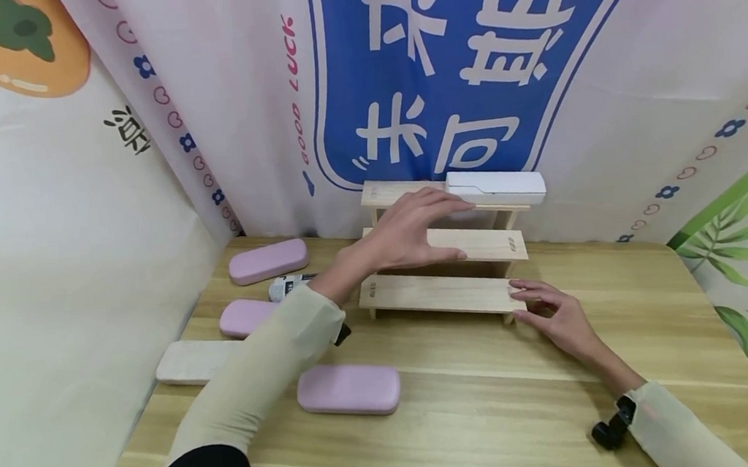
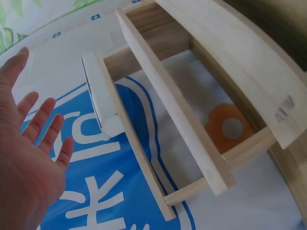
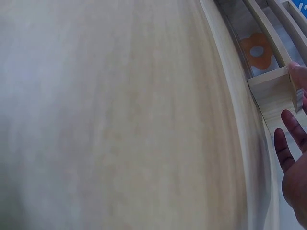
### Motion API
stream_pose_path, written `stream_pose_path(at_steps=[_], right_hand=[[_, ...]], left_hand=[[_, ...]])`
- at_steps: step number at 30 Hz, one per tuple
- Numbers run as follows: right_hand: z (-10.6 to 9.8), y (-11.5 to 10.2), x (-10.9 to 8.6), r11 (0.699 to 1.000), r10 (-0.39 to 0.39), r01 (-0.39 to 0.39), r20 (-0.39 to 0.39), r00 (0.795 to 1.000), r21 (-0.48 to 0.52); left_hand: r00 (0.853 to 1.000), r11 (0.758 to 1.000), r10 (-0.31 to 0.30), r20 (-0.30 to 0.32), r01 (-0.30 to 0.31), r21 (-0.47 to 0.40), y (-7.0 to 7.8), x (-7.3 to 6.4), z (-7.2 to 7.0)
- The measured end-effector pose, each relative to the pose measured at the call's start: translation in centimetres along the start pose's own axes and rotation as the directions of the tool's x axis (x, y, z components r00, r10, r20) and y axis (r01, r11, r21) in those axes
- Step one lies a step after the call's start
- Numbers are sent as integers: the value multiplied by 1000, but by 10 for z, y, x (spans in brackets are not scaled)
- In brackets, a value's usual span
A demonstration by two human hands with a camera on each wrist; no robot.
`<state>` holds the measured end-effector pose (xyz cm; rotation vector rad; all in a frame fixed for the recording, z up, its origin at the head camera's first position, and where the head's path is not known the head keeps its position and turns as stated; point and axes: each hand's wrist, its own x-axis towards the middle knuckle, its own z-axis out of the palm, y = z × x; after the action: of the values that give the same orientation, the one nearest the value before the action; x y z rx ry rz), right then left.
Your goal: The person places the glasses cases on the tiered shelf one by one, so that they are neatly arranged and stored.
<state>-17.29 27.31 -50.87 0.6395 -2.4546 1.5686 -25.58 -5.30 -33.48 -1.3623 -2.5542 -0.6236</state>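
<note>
A three-step wooden display rack (image 1: pixel 441 292) stands on the table against the backdrop. On its top step, toward the right, lies a white rectangular case (image 1: pixel 496 187), also visible in the left wrist view (image 2: pixel 101 98). My left hand (image 1: pixel 413 232) hovers over the upper steps, fingers extended and thumb spread apart, with nothing in it; the left wrist view shows the open palm (image 2: pixel 29 158). My right hand (image 1: pixel 560 321) holds the right end of the lowest step between thumb and fingers. That step's end (image 3: pixel 296 93) shows between the digits in the right wrist view.
Purple cases lie left of the rack: one at the back (image 1: pixel 268 261), one partly behind my left sleeve (image 1: pixel 245 317), one in front (image 1: pixel 349 389). A white case (image 1: pixel 193 361) sits at the table's left edge. A small grey-white object (image 1: pixel 284 287) is partly hidden by my left arm.
</note>
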Motion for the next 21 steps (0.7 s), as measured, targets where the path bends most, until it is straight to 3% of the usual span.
stream_pose_path(at_steps=[6,11,16,21], right_hand=[[-1,2,2,1000,-6,6,15,1000,0],[1,17,0,1000,2,-2,4,1000,-2],[1,33,-1,999,-25,24,-6,1000,-30],[-2,35,1,999,-46,46,0,999,-23]], left_hand=[[1000,999,15,-25,-16,-49,-3,-20,-2],[1000,999,-2,-26,1,-36,-4,-40,-5],[999,999,-21,-27,21,-24,-6,-63,-8],[999,999,-22,-43,20,-39,-7,-88,-7]])
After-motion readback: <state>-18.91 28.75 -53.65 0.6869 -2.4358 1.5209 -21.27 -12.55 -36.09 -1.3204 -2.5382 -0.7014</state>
